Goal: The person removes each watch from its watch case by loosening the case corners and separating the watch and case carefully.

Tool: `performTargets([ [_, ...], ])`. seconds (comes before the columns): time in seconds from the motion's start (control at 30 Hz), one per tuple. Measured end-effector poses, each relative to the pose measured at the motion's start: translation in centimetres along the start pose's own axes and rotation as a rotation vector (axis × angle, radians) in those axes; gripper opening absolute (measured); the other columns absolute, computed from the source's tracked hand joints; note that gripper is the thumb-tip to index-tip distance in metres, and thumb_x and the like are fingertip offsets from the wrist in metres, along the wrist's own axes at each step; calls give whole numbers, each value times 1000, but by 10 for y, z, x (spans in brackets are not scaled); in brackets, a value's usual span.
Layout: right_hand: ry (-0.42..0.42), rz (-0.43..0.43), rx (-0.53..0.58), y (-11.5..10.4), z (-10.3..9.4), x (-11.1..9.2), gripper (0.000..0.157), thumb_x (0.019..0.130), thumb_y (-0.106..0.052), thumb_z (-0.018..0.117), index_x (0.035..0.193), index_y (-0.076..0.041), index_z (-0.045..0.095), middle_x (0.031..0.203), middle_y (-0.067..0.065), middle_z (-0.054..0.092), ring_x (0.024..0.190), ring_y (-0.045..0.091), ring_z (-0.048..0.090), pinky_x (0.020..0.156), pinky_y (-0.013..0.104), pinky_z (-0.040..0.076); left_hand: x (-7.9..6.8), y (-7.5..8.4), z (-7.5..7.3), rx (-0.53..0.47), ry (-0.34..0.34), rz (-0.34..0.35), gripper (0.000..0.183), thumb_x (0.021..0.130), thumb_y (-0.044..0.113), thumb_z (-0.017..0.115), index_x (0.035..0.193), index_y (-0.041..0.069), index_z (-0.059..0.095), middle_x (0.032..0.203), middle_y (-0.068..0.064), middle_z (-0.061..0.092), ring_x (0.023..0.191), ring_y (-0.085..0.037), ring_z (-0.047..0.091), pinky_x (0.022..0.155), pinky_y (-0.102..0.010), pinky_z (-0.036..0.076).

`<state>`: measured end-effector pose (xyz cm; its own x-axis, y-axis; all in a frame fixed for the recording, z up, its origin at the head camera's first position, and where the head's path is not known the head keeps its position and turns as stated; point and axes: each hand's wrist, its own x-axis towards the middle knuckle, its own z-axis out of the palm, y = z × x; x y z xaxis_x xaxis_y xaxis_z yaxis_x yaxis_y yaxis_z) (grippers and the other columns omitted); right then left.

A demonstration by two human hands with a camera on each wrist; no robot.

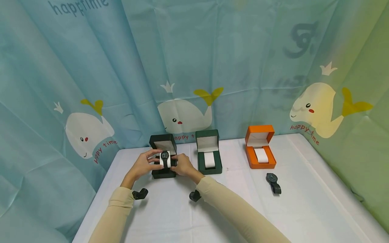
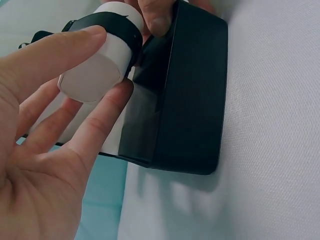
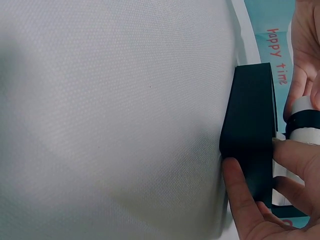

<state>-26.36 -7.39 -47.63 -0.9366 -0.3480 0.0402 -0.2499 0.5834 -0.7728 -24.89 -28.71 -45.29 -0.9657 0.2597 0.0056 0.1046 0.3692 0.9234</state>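
Note:
My left hand (image 1: 141, 166) holds a white watch cushion (image 2: 92, 80) by its ends, thumb over the strap. A black wristwatch (image 1: 164, 155) is wrapped around the cushion, its round dial facing up. The cushion is above the base of a dark watch box (image 1: 164, 174), whose lid stands raised behind. At the box's right side my right hand (image 1: 184, 165) grips the side wall, with fingers on both its inner and outer faces, as the right wrist view shows. Part of the box's inside is hidden behind the hands and cushion.
A green watch box (image 1: 209, 170) and an orange watch box (image 1: 262, 165), both with raised lids and white cushions, stand to the right. Another black watch (image 1: 273, 183) lies before the orange box. A curtain (image 1: 243, 111) hangs behind the white-covered table (image 1: 237, 202).

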Motion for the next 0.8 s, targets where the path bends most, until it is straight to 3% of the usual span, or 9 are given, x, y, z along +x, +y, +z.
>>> performTargets([
  [0.8, -51, 4, -27, -4, -6, -2, 45, 92, -9, 78, 134, -1, 66, 135, 18, 61, 123, 27, 57, 104, 42, 47, 0, 3, 2, 18, 5, -17, 69, 80, 0, 86, 142, 5, 57, 148, -20, 50, 122, -42, 62, 90, -39, 58],
])
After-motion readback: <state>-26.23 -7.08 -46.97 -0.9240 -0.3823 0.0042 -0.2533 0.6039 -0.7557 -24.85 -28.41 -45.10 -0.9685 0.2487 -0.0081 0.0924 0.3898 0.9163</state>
